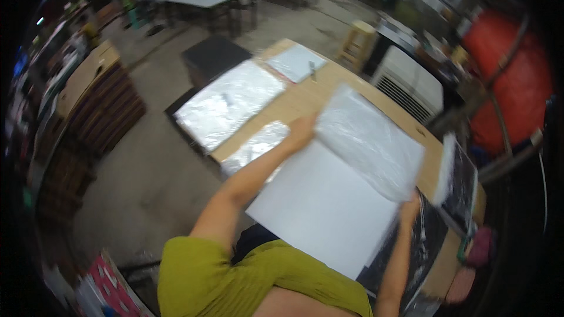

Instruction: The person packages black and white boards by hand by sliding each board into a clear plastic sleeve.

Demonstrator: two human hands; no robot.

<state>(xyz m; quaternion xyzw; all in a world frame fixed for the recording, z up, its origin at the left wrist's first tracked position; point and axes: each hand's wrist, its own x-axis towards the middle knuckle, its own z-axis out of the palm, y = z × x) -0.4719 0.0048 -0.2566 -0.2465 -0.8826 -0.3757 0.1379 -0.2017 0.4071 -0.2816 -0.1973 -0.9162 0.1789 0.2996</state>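
Left hand (302,132) is gripping one edge and right hand (410,207) the opposite edge of a clear crinkled plastic film (371,144) spanning between them, a smooth white rectangular sheet (329,202) lying on their near side, with even tension probably best limiting creases.

Sheet (329,199): plain wht. Plastic film (370,141): translucent, whitish-gry w/ bright glints. Tabletop (296,98): lt tan. Wrapped pack (229,103): silvery wht, shiny streaks. Flat packet (296,61): pale blu-gry. Dk panel (411,246): blk w/ pale glare. Top (200,270): yel-grn. Slatted unit (408,85): wht, dk stripes across slats. Big tarp-like sheet (508,82): red-orng. Stool (357,42): yellowish tan. Floor (135,182): gry. Lower-L item (111,285): pinkish-red w/ wht patches.
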